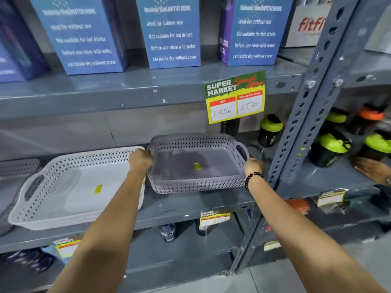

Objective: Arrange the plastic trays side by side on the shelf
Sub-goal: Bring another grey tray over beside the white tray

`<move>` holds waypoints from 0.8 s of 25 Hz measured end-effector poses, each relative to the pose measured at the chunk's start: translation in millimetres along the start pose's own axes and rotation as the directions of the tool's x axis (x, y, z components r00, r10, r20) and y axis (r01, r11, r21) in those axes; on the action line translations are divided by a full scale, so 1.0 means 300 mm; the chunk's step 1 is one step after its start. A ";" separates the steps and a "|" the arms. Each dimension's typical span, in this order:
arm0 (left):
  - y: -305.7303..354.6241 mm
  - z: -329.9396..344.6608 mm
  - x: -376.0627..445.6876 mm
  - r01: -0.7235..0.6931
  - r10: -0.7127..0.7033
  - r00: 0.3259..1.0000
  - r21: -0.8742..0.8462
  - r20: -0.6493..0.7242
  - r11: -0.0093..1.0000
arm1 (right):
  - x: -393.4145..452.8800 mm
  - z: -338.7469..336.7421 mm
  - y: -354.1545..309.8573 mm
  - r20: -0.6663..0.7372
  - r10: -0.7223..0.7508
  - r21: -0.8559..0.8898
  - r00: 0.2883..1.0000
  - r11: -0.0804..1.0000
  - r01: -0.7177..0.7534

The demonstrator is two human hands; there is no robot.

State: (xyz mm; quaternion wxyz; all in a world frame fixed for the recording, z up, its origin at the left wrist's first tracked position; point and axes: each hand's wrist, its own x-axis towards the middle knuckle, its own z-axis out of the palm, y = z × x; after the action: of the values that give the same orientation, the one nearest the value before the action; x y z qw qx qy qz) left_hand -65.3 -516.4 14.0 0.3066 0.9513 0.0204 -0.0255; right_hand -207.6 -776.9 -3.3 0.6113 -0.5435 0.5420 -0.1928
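Holding the grey perforated plastic tray (196,163) by both end handles, left hand (140,160) and right hand (252,166) closed on it, I have it just above the grey metal shelf (190,205). Pushed leftward, it could ride onto the white perforated plastic tray (69,187) beside it.

**Grey metal shelf, middle tier**

The grey shelf (186,210) carries 2 perforated plastic trays side by side: a white tray (69,187) on the left and a grey tray (196,163) to its right, near each other. A green-lidded black shaker bottle (269,131) stands behind the grey tray's right end.
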 end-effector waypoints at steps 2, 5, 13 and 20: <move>0.004 0.015 -0.056 -0.015 0.022 0.997 0.098 -0.068 0.995 | 0.013 -0.023 0.029 0.073 -0.015 -0.063 0.997 0.998 0.020; -0.019 0.048 -0.099 -0.029 0.053 0.993 0.224 -0.103 0.974 | 0.002 -0.044 0.037 0.094 -0.124 -0.267 0.988 0.953 0.145; -0.104 0.051 -0.126 -0.191 0.225 0.972 0.338 -0.063 0.921 | -0.043 -0.003 0.056 0.036 -0.204 -0.490 0.978 0.849 0.195; -0.241 -0.050 -0.103 -0.188 0.214 0.954 0.136 -0.211 0.973 | -0.225 0.194 0.074 0.388 -0.417 -0.565 0.822 0.597 0.570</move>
State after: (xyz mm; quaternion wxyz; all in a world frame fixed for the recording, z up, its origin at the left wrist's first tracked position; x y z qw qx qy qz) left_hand -99.6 -449.8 -14.0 0.2482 0.9612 -0.0438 0.1121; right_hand -187.5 -687.3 -2.5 0.3559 -0.8690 0.3314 -0.0912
